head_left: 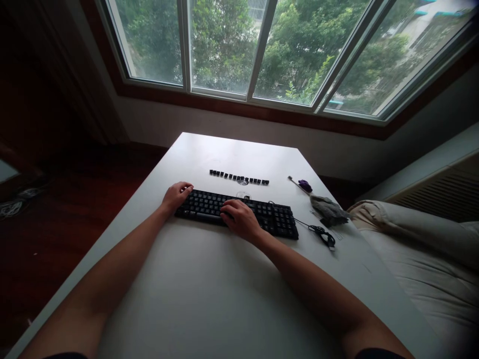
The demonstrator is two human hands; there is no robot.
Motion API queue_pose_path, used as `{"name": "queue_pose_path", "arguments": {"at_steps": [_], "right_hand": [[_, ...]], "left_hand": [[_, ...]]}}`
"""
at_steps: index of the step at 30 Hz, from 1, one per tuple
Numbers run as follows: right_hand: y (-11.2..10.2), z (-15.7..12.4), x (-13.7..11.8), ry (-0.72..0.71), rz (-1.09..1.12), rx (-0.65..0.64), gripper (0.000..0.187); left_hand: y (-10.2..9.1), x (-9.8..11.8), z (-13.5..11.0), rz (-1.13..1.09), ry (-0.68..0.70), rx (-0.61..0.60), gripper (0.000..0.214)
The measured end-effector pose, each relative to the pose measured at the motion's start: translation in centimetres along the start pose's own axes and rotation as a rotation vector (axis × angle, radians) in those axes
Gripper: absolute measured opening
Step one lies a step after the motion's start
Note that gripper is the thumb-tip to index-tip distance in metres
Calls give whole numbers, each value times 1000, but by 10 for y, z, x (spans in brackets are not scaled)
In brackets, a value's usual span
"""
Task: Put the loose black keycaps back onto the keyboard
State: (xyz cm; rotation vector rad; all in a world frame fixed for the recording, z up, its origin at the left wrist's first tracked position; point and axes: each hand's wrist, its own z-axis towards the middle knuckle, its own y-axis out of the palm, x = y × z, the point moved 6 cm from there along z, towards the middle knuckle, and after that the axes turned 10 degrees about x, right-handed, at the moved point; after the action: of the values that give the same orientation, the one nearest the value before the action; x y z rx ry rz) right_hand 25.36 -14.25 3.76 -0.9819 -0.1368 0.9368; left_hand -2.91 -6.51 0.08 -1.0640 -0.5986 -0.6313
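A black keyboard (204, 205) lies across the white table, slightly slanted. My left hand (176, 196) grips its left end, fingers over the far corner. Over the middle of the keys, my right hand (242, 219) has its fingers curled down and the thumb close to them; whatever they pinch is hidden against the dark keys. Beyond the keyboard runs a row of loose black keycaps (225, 175). Two small clear round pieces, one at the row (242, 182) and another at the keyboard's far edge (243, 195), sit near my right hand.
On the table's right side are a thin brush (297, 185), a purple item (305, 185), a crumpled grey cloth (328, 210) and the keyboard's bundled cable (325, 236). A beige padded seat (404, 259) adjoins the white table (209, 294) on the right. Windows (220, 45) stand beyond.
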Motion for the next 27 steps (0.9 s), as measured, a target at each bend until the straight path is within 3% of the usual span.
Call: {"name": "queue_pose_path", "arguments": {"at_steps": [5,8,12,15,19,23,27], "right_hand": [[12,71,49,108,-90,-31,25],[35,113,75,168,-181,-87,29],[74,151,89,174,-277,-189,39],[96,166,95,210,-334,-253,39],[111,173,100,270,-360,-262,34],[113,177,98,255,-341,-268,33],[100,177,91,307,-289,-189,32]], "left_hand": [[0,-2,1,-11,-33,8,40],[0,-2,1,-18,-31,12,40],[-2,-1,1,-23,-35,29,39],[-3,-1,1,-33,-45,35,39],[-1,-4,1,-90,-59,27,35],[1,-7,3,-92,-41,28,38],[1,-11,4,-24,-38,16,36]]}}
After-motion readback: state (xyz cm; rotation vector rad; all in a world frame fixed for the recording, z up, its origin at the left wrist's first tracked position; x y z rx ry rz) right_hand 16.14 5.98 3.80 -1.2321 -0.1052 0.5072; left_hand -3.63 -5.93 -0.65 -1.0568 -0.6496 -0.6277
